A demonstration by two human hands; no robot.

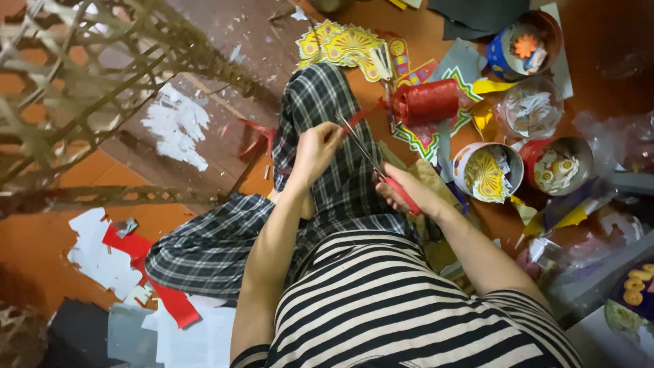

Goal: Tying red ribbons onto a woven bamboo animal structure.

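I sit on the floor in plaid trousers and a striped top. My right hand (398, 187) grips red-handled scissors (378, 170), whose blades point up and left toward my left hand (317, 150). That hand pinches a thin red strand (368, 112) that runs from a spool of red raffia string (429, 102) lying just beyond my knee. The blade tips sit close to the strand near my left fingers.
A bamboo lattice frame (88, 88) fills the upper left. Yellow printed paper cutouts (347, 44) lie past the knee. Round tins of paper shapes (487, 170) stand at the right, with plastic bags (613, 143). White and red paper scraps (116, 255) litter the lower left.
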